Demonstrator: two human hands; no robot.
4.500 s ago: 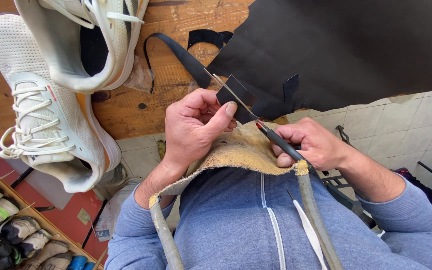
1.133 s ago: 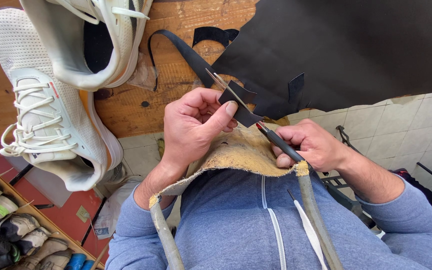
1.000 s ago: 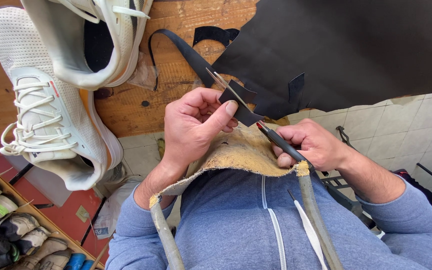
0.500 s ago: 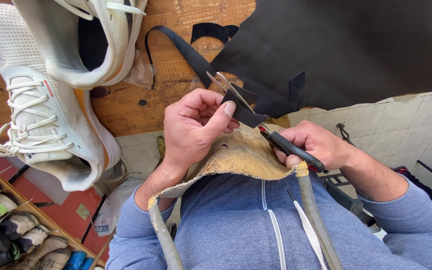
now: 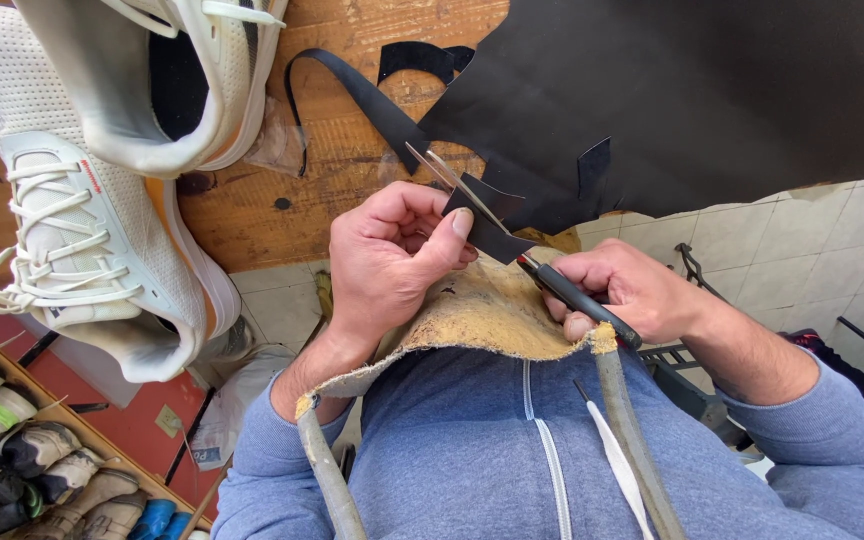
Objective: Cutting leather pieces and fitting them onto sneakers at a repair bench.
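My left hand (image 5: 392, 255) pinches a small black leather piece (image 5: 487, 225) between thumb and forefinger, over my lap. My right hand (image 5: 627, 290) grips the black handles of a pair of scissors (image 5: 512, 235). The metal blades stand apart and straddle the small piece, their tips pointing up and left. A large black leather sheet (image 5: 692, 95) lies on the wooden workbench (image 5: 297, 205) just beyond the hands, with a long thin strip (image 5: 352, 90) trailing from it. A worn tan apron (image 5: 482, 315) covers my lap under both hands.
Two white sneakers (image 5: 102, 190) rest on the bench at the left. A small black offcut (image 5: 422, 58) lies at the bench's far edge. Several shoes (image 5: 12, 450) sit on a low red shelf at bottom left. Tiled floor and a dark metal frame (image 5: 697, 275) show at right.
The scissor blades have parted wider around the small black piece and my right hand has shifted slightly down and right. The left hand keeps its pinch.
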